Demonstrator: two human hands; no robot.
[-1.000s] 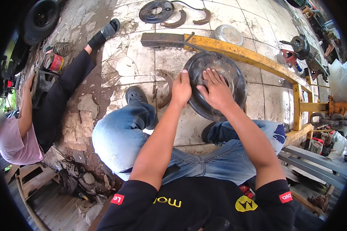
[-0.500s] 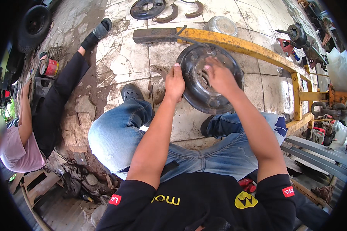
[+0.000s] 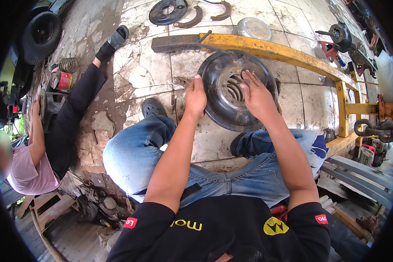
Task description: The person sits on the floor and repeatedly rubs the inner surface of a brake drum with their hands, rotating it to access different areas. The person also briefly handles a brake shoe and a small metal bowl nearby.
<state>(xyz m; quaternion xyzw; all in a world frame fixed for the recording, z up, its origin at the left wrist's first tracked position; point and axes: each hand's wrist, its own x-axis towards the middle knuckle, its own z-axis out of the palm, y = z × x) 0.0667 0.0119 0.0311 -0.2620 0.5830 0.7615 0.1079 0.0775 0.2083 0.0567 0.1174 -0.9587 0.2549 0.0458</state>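
— Where is the brake drum [image 3: 225, 98] sitting relative to the two hands?

— It is lying directly ahead of them on the tiled floor [image 3: 139, 70], between the person's knees, tilted so its open face is looking back up at the person. It is round, so no long axis to speak of; the yellow steel beam [image 3: 284, 51] is running just beyond it, from the left hand's side out past the right.

— Which hand is nearer?

— Both are touching it. The left hand [image 3: 195, 97] is clasping the rim on its own side, fingers curled over the edge, arm reaching nearly straight forward. The right hand [image 3: 256, 95] is resting flat on the face, fingers spread toward the slotted centre, grasping nothing, forearm angling inward.

— Anything else close?

— Brake shoes [image 3: 194, 19] are lying well beyond the beam.
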